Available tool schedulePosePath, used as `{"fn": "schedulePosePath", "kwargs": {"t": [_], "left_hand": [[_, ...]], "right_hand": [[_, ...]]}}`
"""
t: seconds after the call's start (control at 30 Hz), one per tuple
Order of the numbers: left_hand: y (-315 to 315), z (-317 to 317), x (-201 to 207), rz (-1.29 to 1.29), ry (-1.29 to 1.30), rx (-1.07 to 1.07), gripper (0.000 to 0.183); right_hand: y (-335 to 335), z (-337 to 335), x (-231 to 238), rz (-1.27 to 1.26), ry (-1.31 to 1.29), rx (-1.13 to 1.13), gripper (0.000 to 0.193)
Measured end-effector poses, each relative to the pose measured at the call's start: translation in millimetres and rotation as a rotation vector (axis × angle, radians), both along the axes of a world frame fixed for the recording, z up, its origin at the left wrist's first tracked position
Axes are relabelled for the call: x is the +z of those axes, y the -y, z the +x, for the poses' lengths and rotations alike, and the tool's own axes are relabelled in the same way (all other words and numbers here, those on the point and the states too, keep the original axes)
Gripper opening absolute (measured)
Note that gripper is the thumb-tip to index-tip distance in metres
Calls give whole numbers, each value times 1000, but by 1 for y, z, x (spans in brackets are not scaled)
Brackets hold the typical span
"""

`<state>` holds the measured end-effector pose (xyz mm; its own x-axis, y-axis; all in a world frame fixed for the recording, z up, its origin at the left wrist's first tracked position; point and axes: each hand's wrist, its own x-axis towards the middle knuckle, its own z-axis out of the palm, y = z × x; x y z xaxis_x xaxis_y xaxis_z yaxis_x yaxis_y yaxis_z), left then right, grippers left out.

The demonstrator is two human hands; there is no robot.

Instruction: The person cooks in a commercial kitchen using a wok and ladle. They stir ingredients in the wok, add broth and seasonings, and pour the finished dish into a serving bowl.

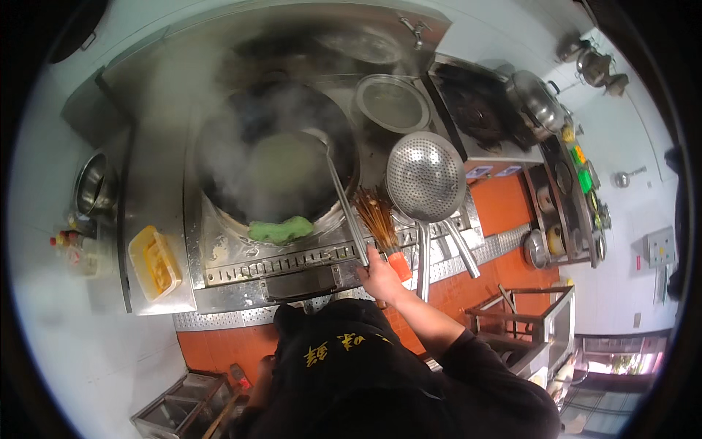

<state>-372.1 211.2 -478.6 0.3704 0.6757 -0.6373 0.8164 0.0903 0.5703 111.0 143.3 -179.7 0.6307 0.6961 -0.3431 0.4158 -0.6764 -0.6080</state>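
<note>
At centre, the right hand has its grip wrapped round the ladle, which reaches into the wok, upper left; stirring seems in hand, calling next for steady control. The left hand's grip I cannot tell.

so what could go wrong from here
The crumpled green cloth lies at the near rim of the large round black wok, so it might scorch or slip in. Steam hangs over the wok, and the right hand on the long-handled metal ladle could get scalded if it moved closer. A long steel handle by the round perforated steel strainer juts past the steel stove's front edge and might get knocked.
</note>
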Motion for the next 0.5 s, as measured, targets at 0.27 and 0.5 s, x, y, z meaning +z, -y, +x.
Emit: {"fn": "schedulePosePath", "kwargs": {"t": [0.27,0.5], "left_hand": [[1,-10,21,-130,81,139,29],[-7,31,83,-162,-111,65,30]], "right_hand": [[1,-5,-4,-3,-15,-22,65],[5,-5,-10,43,-23,-12,67]]}}
